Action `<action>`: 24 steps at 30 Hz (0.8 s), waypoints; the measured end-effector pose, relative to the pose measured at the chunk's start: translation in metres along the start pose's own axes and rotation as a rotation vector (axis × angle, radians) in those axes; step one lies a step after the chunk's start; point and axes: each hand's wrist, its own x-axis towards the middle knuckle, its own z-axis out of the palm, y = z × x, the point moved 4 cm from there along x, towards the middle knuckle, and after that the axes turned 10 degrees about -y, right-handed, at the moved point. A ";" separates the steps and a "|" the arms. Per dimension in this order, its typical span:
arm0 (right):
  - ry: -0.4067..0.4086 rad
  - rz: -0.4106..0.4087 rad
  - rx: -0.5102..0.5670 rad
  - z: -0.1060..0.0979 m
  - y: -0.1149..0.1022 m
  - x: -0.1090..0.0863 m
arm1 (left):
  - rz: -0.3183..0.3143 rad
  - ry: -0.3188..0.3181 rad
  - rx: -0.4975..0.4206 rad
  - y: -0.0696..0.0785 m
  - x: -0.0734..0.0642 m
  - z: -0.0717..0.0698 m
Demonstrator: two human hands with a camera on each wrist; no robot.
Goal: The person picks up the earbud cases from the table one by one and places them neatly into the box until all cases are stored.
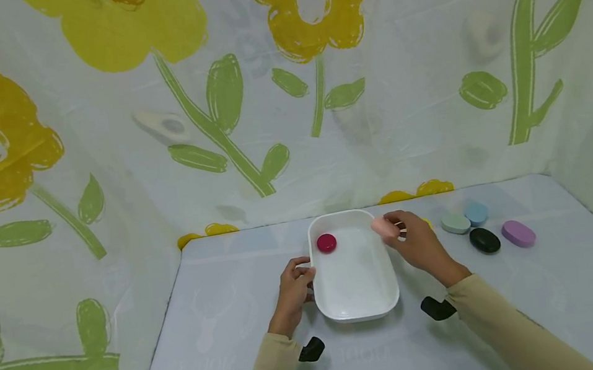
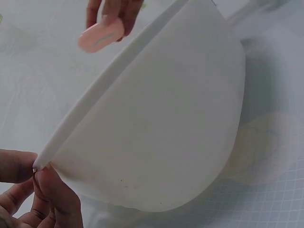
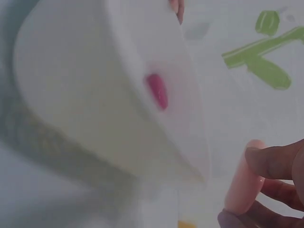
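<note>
A white rectangular basin (image 1: 354, 283) with rounded corners stands at the middle of the table. My left hand (image 1: 294, 288) pinches its left rim between thumb and fingers, as the left wrist view (image 2: 40, 190) also shows. In my right hand (image 1: 416, 241) is a pink soap bar (image 1: 385, 227), smooth and oval, held between thumb and fingers over the basin's upper right edge. The left wrist view shows a faint mark on the pink soap bar (image 2: 102, 37). Inside the basin, toward its far left, lies a round red soap bar (image 1: 327, 243).
Right of the basin lie a pale green soap bar (image 1: 456, 223), a light blue one (image 1: 476, 214), a black one (image 1: 485, 241) and a purple one (image 1: 518, 233). Something yellow (image 1: 428, 224) shows partly behind my right hand. A flowered curtain (image 1: 360, 158) hangs behind the table.
</note>
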 end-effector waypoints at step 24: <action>-0.269 0.114 -0.133 0.050 -0.026 0.064 | 0.021 -0.012 -0.009 0.001 -0.003 0.002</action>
